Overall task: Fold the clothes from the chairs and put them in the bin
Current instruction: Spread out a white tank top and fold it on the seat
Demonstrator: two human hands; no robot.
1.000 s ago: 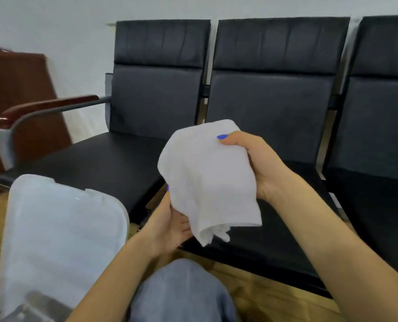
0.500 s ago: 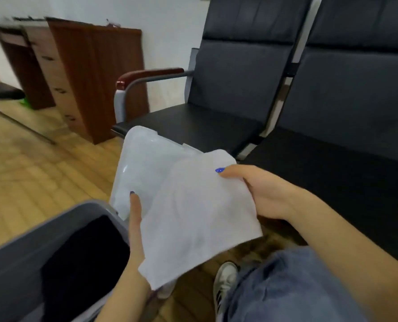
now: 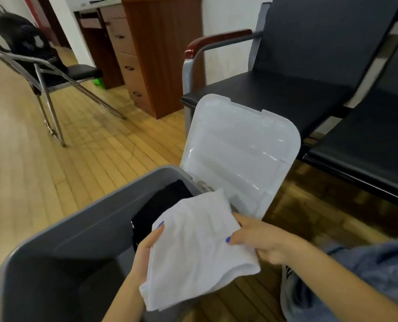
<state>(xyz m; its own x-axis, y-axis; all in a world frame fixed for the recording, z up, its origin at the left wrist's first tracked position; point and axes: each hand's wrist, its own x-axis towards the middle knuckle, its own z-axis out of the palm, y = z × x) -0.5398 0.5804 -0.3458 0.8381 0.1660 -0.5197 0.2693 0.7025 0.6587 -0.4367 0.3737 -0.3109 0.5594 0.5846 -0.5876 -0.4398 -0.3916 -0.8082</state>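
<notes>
Low centre of the frame, my left hand (image 3: 146, 252) and right hand (image 3: 260, 240) pinch the folded white garment (image 3: 198, 247) over the grey bin (image 3: 84, 231) rim, fingers closed on it. Released here, I think it slides outside or unfolds.

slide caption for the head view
Both hands hold a folded white garment over the open grey bin.

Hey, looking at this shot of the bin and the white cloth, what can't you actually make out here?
Head view only:
- Bin floor: covered by the black clothes and white cloth.
- Left hand fingers: mostly under the cloth.
- Bin's near side: cut off by the bottom edge.
- Far chair: blurred.
</notes>
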